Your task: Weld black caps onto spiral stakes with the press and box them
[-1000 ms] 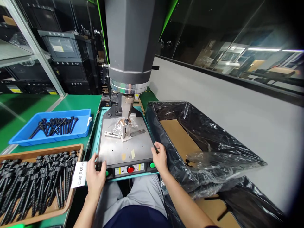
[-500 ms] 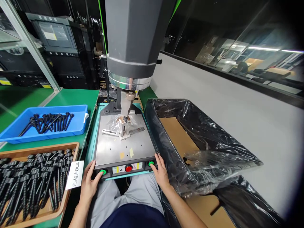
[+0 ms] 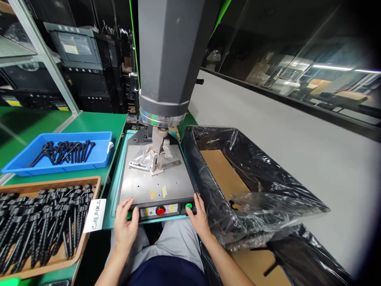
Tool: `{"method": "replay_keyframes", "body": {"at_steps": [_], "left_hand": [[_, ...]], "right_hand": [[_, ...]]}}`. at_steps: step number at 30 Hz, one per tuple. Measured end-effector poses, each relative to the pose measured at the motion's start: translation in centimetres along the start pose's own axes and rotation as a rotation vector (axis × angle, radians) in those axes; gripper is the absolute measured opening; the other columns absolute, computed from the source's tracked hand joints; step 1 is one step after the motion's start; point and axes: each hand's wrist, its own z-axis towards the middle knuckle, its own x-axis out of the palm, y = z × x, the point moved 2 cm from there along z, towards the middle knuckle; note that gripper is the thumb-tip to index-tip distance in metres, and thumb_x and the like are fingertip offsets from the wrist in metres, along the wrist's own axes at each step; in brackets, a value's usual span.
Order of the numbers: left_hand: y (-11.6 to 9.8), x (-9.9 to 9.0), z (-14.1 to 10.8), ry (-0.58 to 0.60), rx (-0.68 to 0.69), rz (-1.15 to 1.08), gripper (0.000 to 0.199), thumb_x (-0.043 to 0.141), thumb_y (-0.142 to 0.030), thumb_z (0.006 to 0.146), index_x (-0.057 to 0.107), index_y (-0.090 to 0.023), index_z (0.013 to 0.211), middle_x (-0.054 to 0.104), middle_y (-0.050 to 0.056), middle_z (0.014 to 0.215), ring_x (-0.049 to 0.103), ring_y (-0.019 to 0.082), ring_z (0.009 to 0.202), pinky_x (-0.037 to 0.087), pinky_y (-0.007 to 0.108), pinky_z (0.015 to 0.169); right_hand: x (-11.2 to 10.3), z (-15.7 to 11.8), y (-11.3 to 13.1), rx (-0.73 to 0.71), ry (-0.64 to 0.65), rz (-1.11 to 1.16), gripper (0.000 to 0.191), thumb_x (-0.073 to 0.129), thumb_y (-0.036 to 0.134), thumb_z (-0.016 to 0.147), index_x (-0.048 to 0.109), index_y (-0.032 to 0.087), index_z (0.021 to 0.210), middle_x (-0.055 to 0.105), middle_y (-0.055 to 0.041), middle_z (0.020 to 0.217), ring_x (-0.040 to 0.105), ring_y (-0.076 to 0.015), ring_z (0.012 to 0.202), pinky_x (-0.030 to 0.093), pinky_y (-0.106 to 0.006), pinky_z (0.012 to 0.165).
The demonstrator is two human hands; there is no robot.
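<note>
My left hand point(image 3: 126, 224) is at the front panel of a press-like machine point(image 3: 166, 71), fingers spread over the panel's left end, partly covering the left green button point(image 3: 129, 215). My right hand point(image 3: 200, 217) rests on the panel's right corner, fingers apart, thumb beside the right green button point(image 3: 189, 205). Neither hand holds anything. Between them on the panel is a red button point(image 3: 160, 211). Beyond, the machine's metal tool point(image 3: 157, 138) is down at a small fixture point(image 3: 156, 165) on the steel plate point(image 3: 154, 186). Clear plastic film point(image 3: 144, 154) lies around the fixture; whatever is under the tool is hidden.
At left, a blue tray point(image 3: 108, 161) holds black stake-like parts, and a tan tray point(image 3: 97, 184) holds many ribbed ones. A white handwritten label point(image 3: 95, 215) hangs on the tan tray. At right stands a bin lined with black plastic point(image 3: 256, 167), another below it.
My left hand has shifted right from the panel's left edge to over the left button. The machine head has come down, its tool lower at the fixture. My right hand stays nearly in place.
</note>
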Motion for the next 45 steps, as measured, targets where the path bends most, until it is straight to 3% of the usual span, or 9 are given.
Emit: {"method": "replay_keyframes", "body": {"at_steps": [7,14,21,26,31,37,40,45], "left_hand": [[-1.3,4.2,6.3,0.175,-0.249,-0.516,0.048,0.066,-0.034,0.085,0.055,-0.024,0.131,0.055,0.013,0.137,0.057,0.025,0.122,0.049,0.042,0.100],[-2.4,6.2,12.6,0.283,-0.268,-0.643,0.065,0.073,-0.041,0.078,0.049,-0.027,0.137,0.052,0.015,0.142,0.057,0.028,0.123,0.045,0.048,0.104],[-3.2,7.0,14.5,0.220,-0.287,-0.690,0.055,0.072,-0.041,0.078,0.058,-0.020,0.126,0.063,0.015,0.125,0.067,0.025,0.103,0.055,0.042,0.087],[-3.5,7.6,15.0,0.078,-0.397,-0.708,0.046,0.076,-0.041,0.073,0.066,-0.013,0.108,0.069,0.013,0.109,0.070,0.019,0.085,0.056,0.039,0.083],[-3.3,7.9,15.5,-0.006,-0.418,-0.660,0.044,0.078,-0.038,0.068,0.070,-0.012,0.102,0.070,0.008,0.091,0.066,0.016,0.073,0.055,0.034,0.075],[-4.5,7.6,16.0,-0.039,-0.451,-0.718,0.046,0.081,-0.036,0.063,0.070,-0.011,0.100,0.067,0.004,0.078,0.064,0.014,0.070,0.052,0.029,0.069],[-5.3,7.5,16.3,-0.058,-0.499,-0.829,0.048,0.083,-0.033,0.059,0.068,-0.012,0.100,0.069,0.006,0.087,0.065,0.013,0.071,0.053,0.028,0.069],[-6.6,7.1,16.6,0.017,-0.557,-0.930,0.050,0.085,-0.029,0.058,0.068,-0.015,0.102,0.067,0.012,0.117,0.066,0.013,0.077,0.053,0.027,0.070]], "right_hand": [[-0.1,0.1,-0.2,0.037,0.024,0.033,0.063,0.050,0.043,0.095,0.034,0.023,0.152,0.035,-0.0129,0.155,0.039,-0.0290,0.141,0.040,-0.046,0.113],[-0.2,0.3,0.0,0.060,0.028,0.074,0.063,0.050,0.044,0.094,0.036,0.022,0.152,0.034,-0.0133,0.155,0.037,-0.0280,0.142,0.037,-0.045,0.114],[-0.6,0.5,0.4,0.084,0.040,0.086,0.063,0.052,0.041,0.092,0.039,0.021,0.150,0.036,-0.0135,0.154,0.039,-0.0275,0.141,0.038,-0.044,0.114],[-2.3,2.3,1.2,0.081,0.013,0.123,0.048,0.054,0.040,0.090,0.058,0.022,0.135,0.058,-0.0123,0.135,0.055,-0.0269,0.127,0.047,-0.045,0.106],[-4.4,6.1,5.5,0.009,-0.114,0.169,0.032,0.054,0.038,0.090,0.071,0.018,0.108,0.067,-0.0145,0.114,0.064,-0.0272,0.109,0.052,-0.045,0.097],[-2.2,11.3,12.5,-0.127,0.045,0.415,0.024,0.053,0.031,0.091,0.069,0.020,0.105,0.071,-0.0077,0.099,0.067,-0.0201,0.094,0.055,-0.035,0.087],[-0.3,14.2,15.3,-0.188,0.056,0.443,0.025,0.054,0.030,0.090,0.070,0.018,0.105,0.069,-0.0075,0.096,0.066,-0.0191,0.089,0.054,-0.033,0.083],[1.7,18.4,18.6,-0.154,-0.064,0.368,0.032,0.056,0.027,0.087,0.068,0.019,0.116,0.062,-0.0061,0.093,0.062,-0.0174,0.082,0.053,-0.032,0.083]]}}
